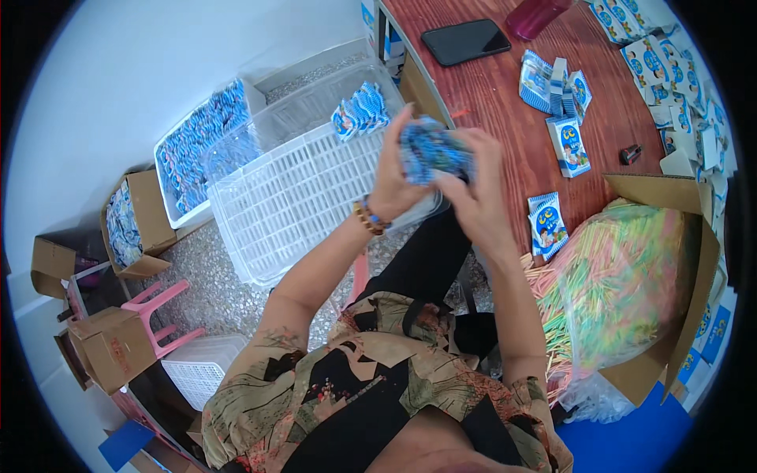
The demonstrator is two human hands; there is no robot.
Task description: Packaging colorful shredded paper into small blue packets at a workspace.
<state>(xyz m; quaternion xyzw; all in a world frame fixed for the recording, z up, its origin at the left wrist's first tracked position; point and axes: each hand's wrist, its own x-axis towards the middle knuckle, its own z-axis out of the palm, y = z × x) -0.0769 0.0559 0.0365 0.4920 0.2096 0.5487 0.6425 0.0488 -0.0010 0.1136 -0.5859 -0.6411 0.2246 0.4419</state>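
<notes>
As I look on, one blurred bundle of blue-and-white packets (pixel 436 150) sits between two bare hands, in front of the person. Left hand (pixel 392 183): cupped against the bundle's left side, holding. Right hand (pixel 478 189): curled round its right side, thumb at the near edge. White slatted crate (pixel 276 205): leftward, a similar bundle (pixel 360 112) at its far edge. Red-brown table (pixel 490 102): rightward, bearing one black phone (pixel 467 42).
</notes>
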